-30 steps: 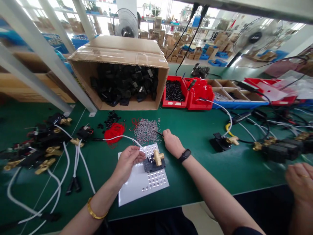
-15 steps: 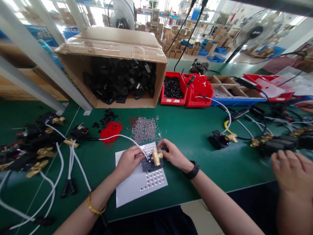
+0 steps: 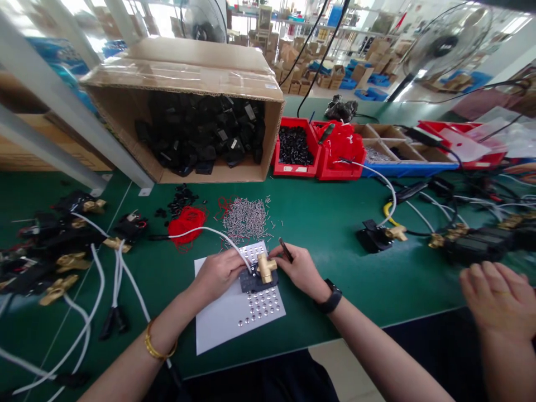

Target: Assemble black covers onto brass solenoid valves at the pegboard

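Drawn back from the pile of screws (image 3: 247,219) since the first frame, the right hand (image 3: 302,271) had come to the brass fitting (image 3: 266,268), and another person's hand (image 3: 498,296) had moved in well to its right. The right hand was partly closed, its thumb and fingers pinching a slim dark tool (image 3: 286,250) that slanted up from them, with fingertips right by the end of the fitting; whether they touched it could not be told. The left hand (image 3: 220,272) was half curled at the near-left side of the black housing (image 3: 251,283), its fingertips bunched beside the white cable (image 3: 205,228). Those tips were partly hidden, so whether they gripped anything could not be made out.

Between the hands, the housing lay on a white sheet (image 3: 215,335) with the fitting on top. Rows of small shiny discs (image 3: 263,309) showed on the sheet, some covered by the housing. Just beyond the hands were the screws, too crowded to tell singly, and the red coil (image 3: 187,223). Farther beyond stood a cardboard box (image 3: 201,60) of dark parts and a red bin (image 3: 295,169) on the bench (image 3: 318,215). Left of the left hand, dark assemblies (image 3: 25,273) were cut off by the view's edge.
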`<state>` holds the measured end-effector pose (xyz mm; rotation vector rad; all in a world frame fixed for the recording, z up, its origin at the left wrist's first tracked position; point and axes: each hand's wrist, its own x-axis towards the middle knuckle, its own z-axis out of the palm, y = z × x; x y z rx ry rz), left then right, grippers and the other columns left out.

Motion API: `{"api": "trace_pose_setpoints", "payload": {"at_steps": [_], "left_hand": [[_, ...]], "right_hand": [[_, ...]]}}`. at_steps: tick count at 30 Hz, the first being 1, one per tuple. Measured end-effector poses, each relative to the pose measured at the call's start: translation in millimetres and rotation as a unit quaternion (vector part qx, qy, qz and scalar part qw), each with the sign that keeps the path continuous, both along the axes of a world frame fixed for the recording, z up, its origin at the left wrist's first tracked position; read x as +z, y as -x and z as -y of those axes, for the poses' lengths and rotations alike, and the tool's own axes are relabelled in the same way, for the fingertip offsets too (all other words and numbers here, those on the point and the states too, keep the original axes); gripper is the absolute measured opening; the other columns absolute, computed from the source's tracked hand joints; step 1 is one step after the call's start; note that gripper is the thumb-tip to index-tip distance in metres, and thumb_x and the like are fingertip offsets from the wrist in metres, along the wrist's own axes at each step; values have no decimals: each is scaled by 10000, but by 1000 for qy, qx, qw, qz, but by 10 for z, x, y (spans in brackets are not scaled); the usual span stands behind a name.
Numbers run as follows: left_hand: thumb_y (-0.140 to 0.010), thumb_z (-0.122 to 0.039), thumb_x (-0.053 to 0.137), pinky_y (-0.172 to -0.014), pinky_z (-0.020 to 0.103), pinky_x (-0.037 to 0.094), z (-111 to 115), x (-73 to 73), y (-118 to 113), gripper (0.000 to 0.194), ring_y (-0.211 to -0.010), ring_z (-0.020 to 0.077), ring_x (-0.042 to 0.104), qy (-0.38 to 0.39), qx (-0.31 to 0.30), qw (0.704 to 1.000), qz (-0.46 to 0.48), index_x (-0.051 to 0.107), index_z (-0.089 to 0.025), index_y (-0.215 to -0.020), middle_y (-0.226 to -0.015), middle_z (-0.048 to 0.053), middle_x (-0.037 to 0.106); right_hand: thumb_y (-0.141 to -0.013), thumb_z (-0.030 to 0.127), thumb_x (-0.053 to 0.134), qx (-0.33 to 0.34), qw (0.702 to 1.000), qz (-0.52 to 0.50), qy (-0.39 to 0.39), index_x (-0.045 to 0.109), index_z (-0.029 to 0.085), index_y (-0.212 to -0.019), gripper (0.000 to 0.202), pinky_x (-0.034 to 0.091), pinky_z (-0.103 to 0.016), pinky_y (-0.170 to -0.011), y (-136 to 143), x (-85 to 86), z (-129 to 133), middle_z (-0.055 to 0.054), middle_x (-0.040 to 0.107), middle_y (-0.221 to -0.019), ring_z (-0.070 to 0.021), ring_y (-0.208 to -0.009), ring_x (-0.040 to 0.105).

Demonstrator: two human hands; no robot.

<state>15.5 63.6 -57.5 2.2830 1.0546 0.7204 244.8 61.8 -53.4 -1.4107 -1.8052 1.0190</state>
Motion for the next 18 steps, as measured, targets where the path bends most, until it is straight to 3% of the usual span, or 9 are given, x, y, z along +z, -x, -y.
{"api": "trace_pose_setpoints", "payload": {"at_steps": [3, 5, 8, 11, 14, 16, 18], "left_hand": [[-810, -138, 545, -652, 246, 512, 30, -17, -50, 154, -746, 162, 641, 93, 56, 991, 82, 697, -164, -803, -802, 62, 681], [-804, -144, 549, -622, 240, 507, 48, -34, -67, 147, -708, 158, 637, 112, 74, 985, 107, 691, -152, -766, -765, 58, 675], [-823, -123, 497, -682, 258, 514, 67, -74, -44, 201, -779, 167, 646, 32, 43, 994, 92, 692, -169, -825, -839, 69, 691], [-841, -112, 444, -701, 273, 517, 122, -133, 20, 268, -817, 185, 651, -64, 25, 997, 34, 692, -180, -917, -892, 93, 692], [-838, -121, 439, -623, 251, 509, 227, -174, 79, 311, -691, 175, 649, -47, 39, 998, -23, 668, -182, -1039, -784, 84, 684], [-833, -141, 456, -633, 257, 508, 296, -161, 98, 348, -682, 176, 649, 23, 47, 998, -31, 624, -191, -1134, -803, 81, 692], [-825, -172, 492, -660, 263, 506, 339, -103, 98, 367, -722, 181, 651, 130, 58, 990, 6, 596, -202, -1175, -859, 76, 699]], "right_hand": [[-792, 81, 537, 14, 998, -5, -53, 662, 179, -801, 159, 496, -260, -702, -7, -77, 35, -33, 701, -817, -160, -762, 647], [-807, 68, 491, 41, 994, -9, -99, 665, 176, -849, 209, 505, -268, -740, -19, -123, 69, -49, 706, -873, -161, -819, 653], [-816, 67, 457, 67, 991, -11, -118, 674, 184, -909, 263, 506, -285, -803, -54, -128, 110, -54, 705, -948, -166, -898, 650], [-849, 153, 485, 74, 997, 20, -30, 691, 212, -921, 226, 515, -294, -786, -127, -42, 44, -32, 711, -941, -182, -867, 662], [-891, 281, 468, -45, 989, 139, 20, 678, 190, -928, 231, 504, -303, -746, -201, 37, -202, -49, 705, -904, -195, -809, 656], [-887, 332, 482, -138, 967, 213, 11, 647, 154, -940, 248, 479, -321, -749, -204, 34, -426, -90, 677, -917, -213, -820, 636], [-849, 318, 552, -163, 954, 250, 12, 622, 139, -924, 206, 457, -333, -740, -154, -13, -631, -122, 641, -944, -234, -835, 621]]}}
